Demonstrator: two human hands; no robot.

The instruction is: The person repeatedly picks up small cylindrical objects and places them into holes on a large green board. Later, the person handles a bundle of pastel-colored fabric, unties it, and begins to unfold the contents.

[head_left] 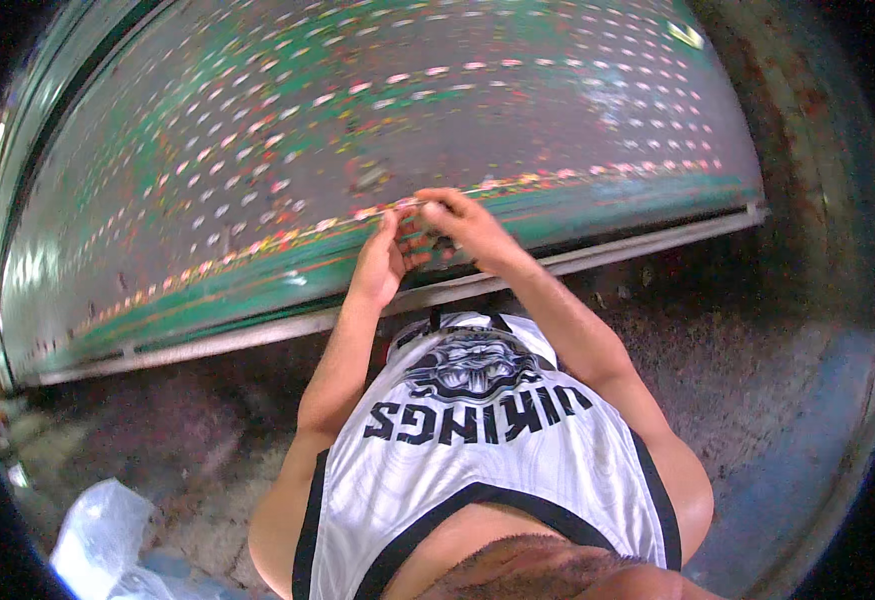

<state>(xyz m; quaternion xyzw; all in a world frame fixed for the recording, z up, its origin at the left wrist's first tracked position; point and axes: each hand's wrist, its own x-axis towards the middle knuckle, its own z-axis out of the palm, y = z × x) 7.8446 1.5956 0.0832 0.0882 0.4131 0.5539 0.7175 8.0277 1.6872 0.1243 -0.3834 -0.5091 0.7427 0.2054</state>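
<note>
In the head view both hands meet at the near edge of a wide green perforated sheet (377, 130), along a thin band of small red and yellow bits (287, 238) that runs left to right across the panel, rising toward the right, just above a pale metal rail (617, 252). The left hand (379, 262) has its fingertips pinched on that band, while the right hand (467, 225) curls closed on the same spot from the right, the two touching. The band's long axis crosses in front of the fingers, and neither hand is clearly nearer; what exactly they grip is too small to tell.
</note>
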